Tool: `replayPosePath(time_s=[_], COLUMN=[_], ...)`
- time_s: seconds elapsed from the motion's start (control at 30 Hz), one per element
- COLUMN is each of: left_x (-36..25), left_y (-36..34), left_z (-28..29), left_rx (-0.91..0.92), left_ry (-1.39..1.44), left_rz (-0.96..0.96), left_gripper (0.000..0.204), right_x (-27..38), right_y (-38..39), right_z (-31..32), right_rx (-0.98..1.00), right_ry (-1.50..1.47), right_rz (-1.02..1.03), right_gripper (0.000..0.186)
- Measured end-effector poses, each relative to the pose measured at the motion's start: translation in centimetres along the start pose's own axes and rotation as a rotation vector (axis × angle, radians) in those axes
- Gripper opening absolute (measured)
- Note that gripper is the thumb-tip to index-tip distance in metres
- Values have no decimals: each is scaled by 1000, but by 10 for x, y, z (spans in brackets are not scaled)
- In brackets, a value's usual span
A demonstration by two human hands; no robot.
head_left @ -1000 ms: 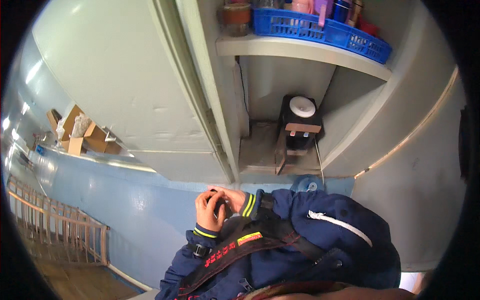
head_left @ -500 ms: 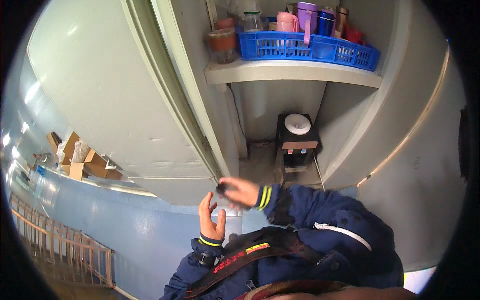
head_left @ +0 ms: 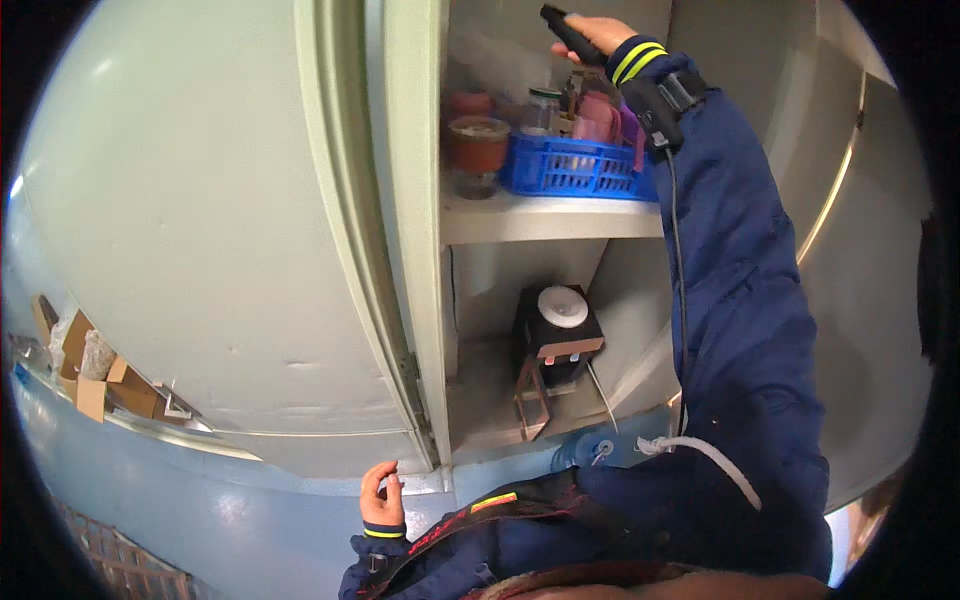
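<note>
On my feed, the right hand (head_left: 600, 35) grasps a black object (head_left: 566, 30), presumably high to clear the far blue basket (head_left: 572, 170); the left hand (head_left: 381, 497) (near, seemingly empty) curls loosely.

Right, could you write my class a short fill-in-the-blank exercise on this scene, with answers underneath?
1. The right hand holds an object coloured ____.
2. The hand lower in the picture is the person's ____ one.
3. The plastic basket on the shelf is coloured ____.
4. The water dispenser below the shelf has a round top coloured ____.

Missing words: black; left; blue; white.
</note>
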State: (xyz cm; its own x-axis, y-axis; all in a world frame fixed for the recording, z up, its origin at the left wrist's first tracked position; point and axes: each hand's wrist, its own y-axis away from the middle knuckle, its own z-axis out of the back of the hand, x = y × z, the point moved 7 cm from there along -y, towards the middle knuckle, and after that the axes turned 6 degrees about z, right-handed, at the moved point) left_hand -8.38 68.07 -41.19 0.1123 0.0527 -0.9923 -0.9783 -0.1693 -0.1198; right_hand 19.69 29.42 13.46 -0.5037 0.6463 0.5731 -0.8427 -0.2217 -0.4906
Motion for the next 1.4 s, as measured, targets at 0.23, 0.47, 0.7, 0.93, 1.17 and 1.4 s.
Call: replayPosePath(time_s=[0.23, 0.47, 0.7, 0.93, 1.17, 1.4], left_x=[33, 49, 44, -18, -156, -107], left_y=[-29, -34, -16, 3, 4, 80], left_z=[54, 69, 73, 88, 93, 176], left_rx=[-56, -58, -10, -75, -153, -358], left_ry=[40, 93, 68, 233, 427, 159], left_rz=[85, 115, 113, -73, -252, -101], left_gripper=[18, 15, 20, 28, 81, 24], right_x=[-38, -27, 70, 91, 50, 66], right_y=[-62, -92, 48, 222, 317, 378], right_z=[-72, -28, 37, -51, -289, -474], right_rx=[367, -7, -229, -38, 787, 1041], right_ry=[1210, 1143, 218, -295, -865, -1305], right_rz=[169, 123, 298, 119, -304, -354], right_gripper=[40, 36, 43, 43, 44, 45])
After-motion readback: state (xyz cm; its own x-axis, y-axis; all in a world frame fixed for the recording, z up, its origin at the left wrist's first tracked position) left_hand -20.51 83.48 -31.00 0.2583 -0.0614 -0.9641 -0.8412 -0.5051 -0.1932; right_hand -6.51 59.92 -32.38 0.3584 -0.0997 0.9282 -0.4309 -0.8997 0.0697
